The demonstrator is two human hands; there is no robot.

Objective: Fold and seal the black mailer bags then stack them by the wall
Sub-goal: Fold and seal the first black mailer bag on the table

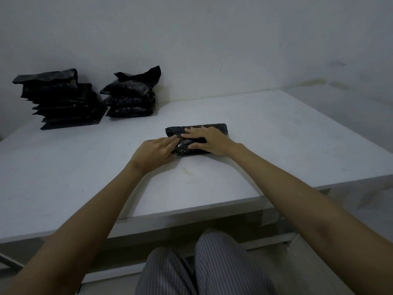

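A black mailer bag (214, 127) lies folded on the white table (265, 145), near its middle. My right hand (207, 139) lies flat on top of the bag with straight fingers pressing it down. My left hand (156, 151) touches the bag's left end, its straight fingertips pushing against the fold. Two stacks of black mailer bags stand by the wall at the far left: a taller stack (61, 101) and a shorter stack (131, 96) to its right.
The table's front edge (191, 211) runs just beyond my knees in striped trousers (204, 265). A white wall (212, 39) closes the table's far side. A small stain (187, 172) marks the tabletop in front of the bag.
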